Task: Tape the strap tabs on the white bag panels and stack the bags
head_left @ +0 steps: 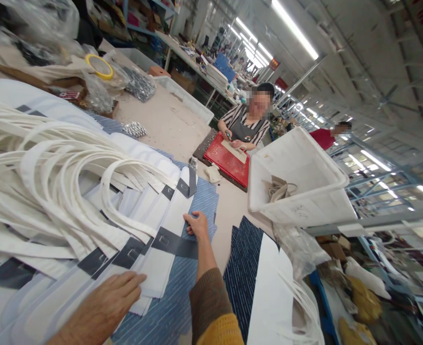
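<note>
A big stack of white fabric bag pieces [150, 225] with grey tabs and long white looped handles [53, 182] lies fanned out on the table. My left hand [105, 302] rests flat and open on the near edge of the stack. My right hand [197, 225] reaches forward, fingers curled onto a grey tab [171, 242] at the edge of a blue striped fabric piece [197, 206].
A white plastic bin [298, 182] stands at right, with a dark striped bag [247, 258] in front of it. A person in a striped shirt [245, 127] works at a red board [228, 160] across the table. Plastic bags and a yellow tape roll [99, 66] sit far left.
</note>
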Motion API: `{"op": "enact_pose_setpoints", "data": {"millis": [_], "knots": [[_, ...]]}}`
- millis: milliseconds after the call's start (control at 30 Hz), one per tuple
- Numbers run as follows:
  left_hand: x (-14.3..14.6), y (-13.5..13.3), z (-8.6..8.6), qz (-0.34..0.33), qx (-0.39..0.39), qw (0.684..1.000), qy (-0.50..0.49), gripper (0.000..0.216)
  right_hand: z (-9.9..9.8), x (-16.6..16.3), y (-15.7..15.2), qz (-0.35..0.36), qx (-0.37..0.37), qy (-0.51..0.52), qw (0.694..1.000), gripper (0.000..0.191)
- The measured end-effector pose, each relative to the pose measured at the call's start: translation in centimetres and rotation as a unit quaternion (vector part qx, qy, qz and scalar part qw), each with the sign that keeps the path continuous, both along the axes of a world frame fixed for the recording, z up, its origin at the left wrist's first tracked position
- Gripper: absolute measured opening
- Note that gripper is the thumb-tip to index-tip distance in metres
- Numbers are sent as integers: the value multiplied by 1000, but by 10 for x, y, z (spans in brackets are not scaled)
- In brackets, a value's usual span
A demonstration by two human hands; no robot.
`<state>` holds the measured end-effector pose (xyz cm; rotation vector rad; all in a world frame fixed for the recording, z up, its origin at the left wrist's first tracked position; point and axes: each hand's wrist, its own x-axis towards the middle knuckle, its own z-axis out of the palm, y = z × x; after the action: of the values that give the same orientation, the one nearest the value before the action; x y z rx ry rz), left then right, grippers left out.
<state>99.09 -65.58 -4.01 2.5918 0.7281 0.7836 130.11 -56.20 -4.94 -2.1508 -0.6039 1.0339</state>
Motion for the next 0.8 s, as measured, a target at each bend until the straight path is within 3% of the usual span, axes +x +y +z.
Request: {"op": "enact_pose_setpoints", "data": {"millis": [167,300,433,533,667,800], "knots": [[2,1,3,-1,-9,1000,-16,40,18,-5,-8,2,28,-56,998,17],[2,3,10,-4,-3,999,-33,39,37,-60,-24,51,136,-120,982,9],[-1,6,16,-25,-7,996,-80,37,39,-122,-38,179,252,-200,930,35],[-4,12,23,-47,-4,995,-88,30,33,-142,-36,221,294,-292,883,19],[-8,20,27,-57,6,991,-120,25,44,-134,-35,178,321,-315,875,9],[-12,27,16,-33,-6,993,-117,41,87,-97,-70,72,364,-318,873,21]]}}
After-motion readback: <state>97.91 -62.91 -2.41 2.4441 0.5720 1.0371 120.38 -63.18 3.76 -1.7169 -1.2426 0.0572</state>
